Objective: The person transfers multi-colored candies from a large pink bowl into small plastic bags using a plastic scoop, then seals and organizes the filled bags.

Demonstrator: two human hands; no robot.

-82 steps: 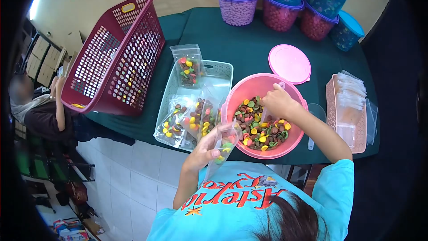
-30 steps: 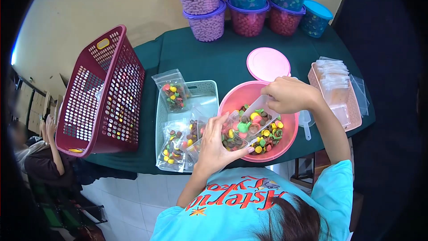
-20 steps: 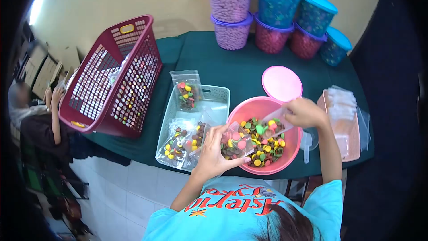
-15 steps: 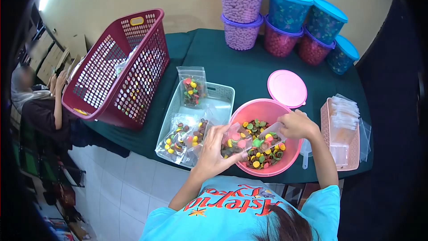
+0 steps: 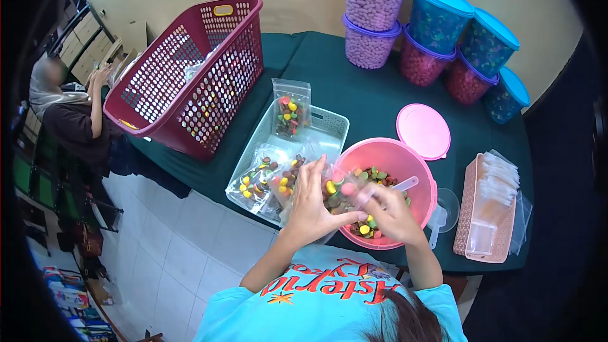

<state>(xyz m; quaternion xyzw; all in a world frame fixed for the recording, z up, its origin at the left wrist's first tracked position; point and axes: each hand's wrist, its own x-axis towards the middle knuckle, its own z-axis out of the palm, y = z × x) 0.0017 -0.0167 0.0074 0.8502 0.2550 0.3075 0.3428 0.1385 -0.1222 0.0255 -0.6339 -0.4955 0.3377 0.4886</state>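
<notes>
The left hand (image 5: 310, 206) is cupping a limp clear plastic bag of coloured candies (image 5: 330, 189); the right hand (image 5: 389, 212) beside it is pinching its slippery mouth, likely the surest hold.

Evenly bright indoor light; fisheye bends edges; black corner vignette.

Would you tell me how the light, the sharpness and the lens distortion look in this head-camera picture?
Head view: strong fisheye, the table edge bows and the corners go black; light is even, with one bright patch top left; basket and tubs are sharp; the right hand, at the bag that the left hand holds by the bowl, is slightly smeared.
</notes>
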